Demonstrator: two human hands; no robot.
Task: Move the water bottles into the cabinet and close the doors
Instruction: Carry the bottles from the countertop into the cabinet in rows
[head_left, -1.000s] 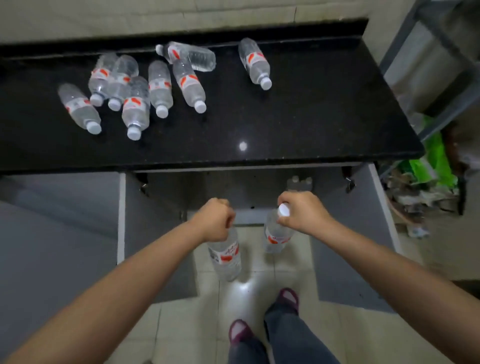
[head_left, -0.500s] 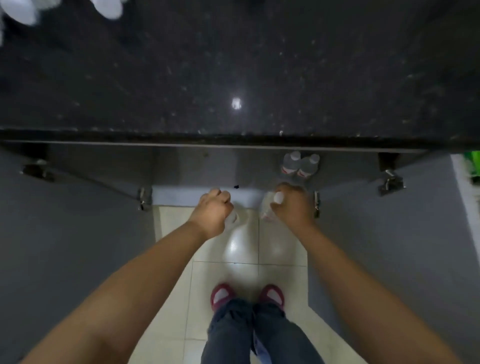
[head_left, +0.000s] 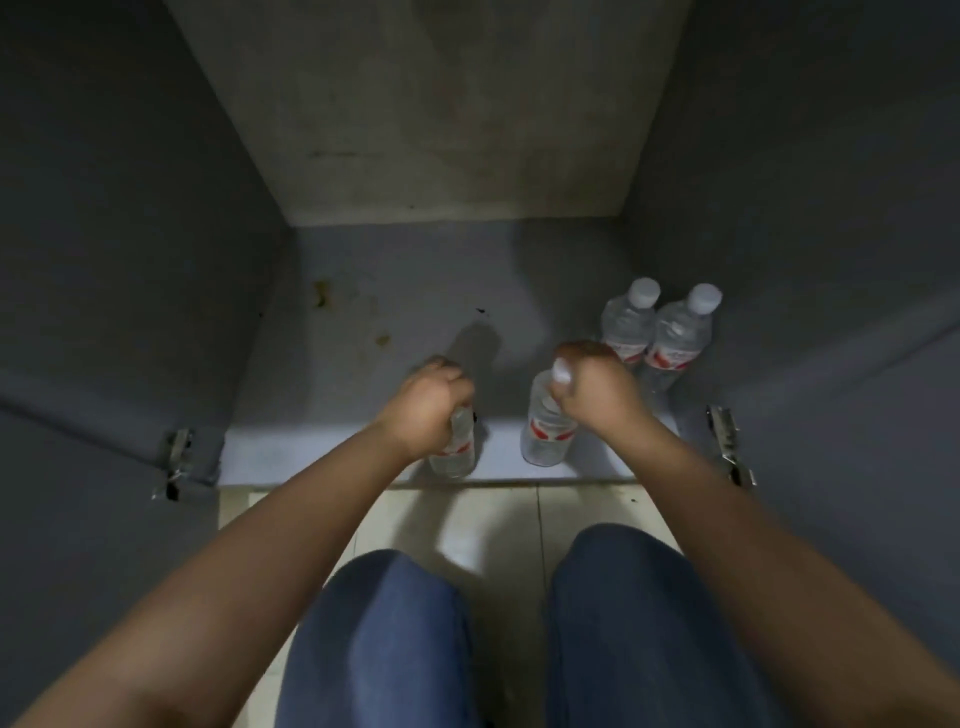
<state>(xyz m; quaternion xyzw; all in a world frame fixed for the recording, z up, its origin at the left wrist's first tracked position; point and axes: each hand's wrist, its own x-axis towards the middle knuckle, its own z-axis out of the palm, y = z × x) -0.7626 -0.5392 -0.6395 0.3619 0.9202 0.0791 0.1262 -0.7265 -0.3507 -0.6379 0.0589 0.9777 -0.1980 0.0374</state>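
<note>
Each hand, left (head_left: 427, 402) and right (head_left: 597, 387), grips an upright bottle by its neck at the cabinet (head_left: 395, 312) floor's front edge, mid-frame; two stored bottles (head_left: 654, 332) stand just beyond the right hand.

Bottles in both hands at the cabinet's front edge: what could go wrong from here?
1. The left hand and right hand each grip a bottle by its top, right at the cabinet floor's front lip; set down there, the left bottle or right bottle could tip out or block the doors.
2. Pushing the right one deeper may knock over the two standing bottles just behind that hand.
</note>
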